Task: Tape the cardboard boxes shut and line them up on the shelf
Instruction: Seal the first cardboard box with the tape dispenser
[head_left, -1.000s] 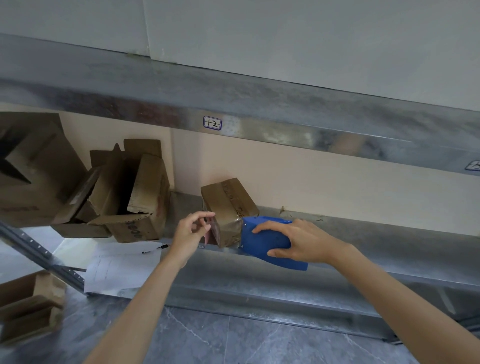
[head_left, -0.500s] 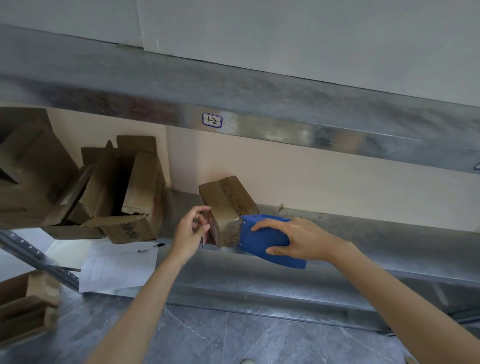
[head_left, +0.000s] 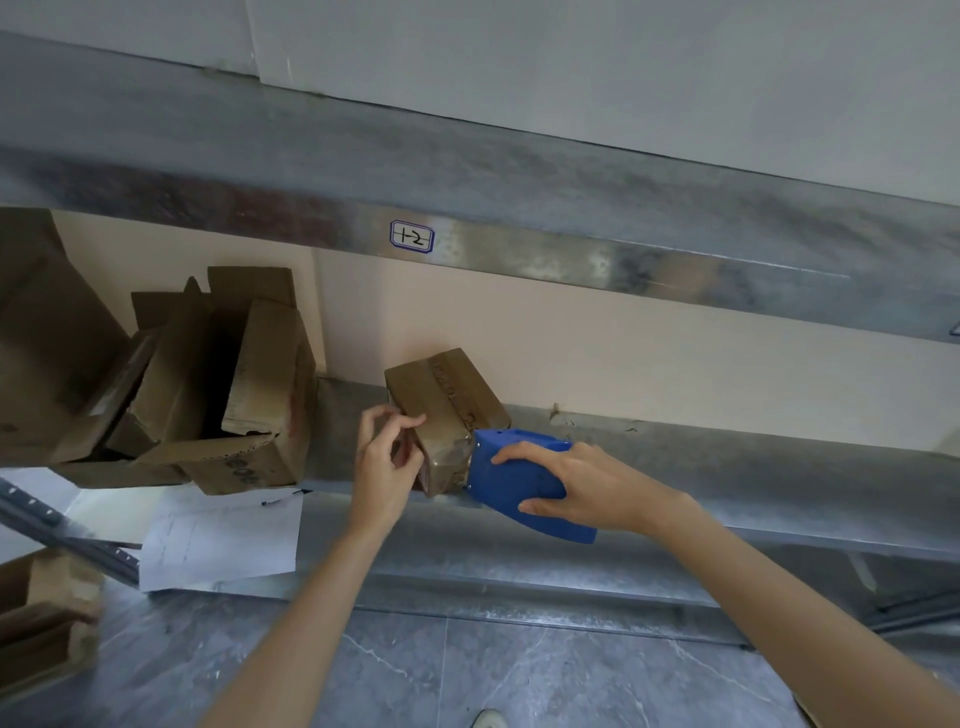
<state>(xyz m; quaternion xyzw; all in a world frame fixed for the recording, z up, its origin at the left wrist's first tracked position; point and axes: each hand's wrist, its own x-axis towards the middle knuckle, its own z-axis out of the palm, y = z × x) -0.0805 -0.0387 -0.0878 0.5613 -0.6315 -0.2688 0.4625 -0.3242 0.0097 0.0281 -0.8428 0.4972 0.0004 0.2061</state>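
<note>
While open, untaped boxes (head_left: 228, 395) lie jumbled at centre-left on the shelf (head_left: 727, 467), the left hand (head_left: 387, 467) pinches the small box (head_left: 447, 415) at centre, and the right hand (head_left: 587, 493) grips the blue tape dispenser (head_left: 519, 483) against its near end; most boxes seem left to tape.

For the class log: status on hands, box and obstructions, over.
Right hand holds blue tape dispenser against small box on the shelf. Left hand pinches the box's near end. Open boxes crowd the left; nothing blocking.
</note>
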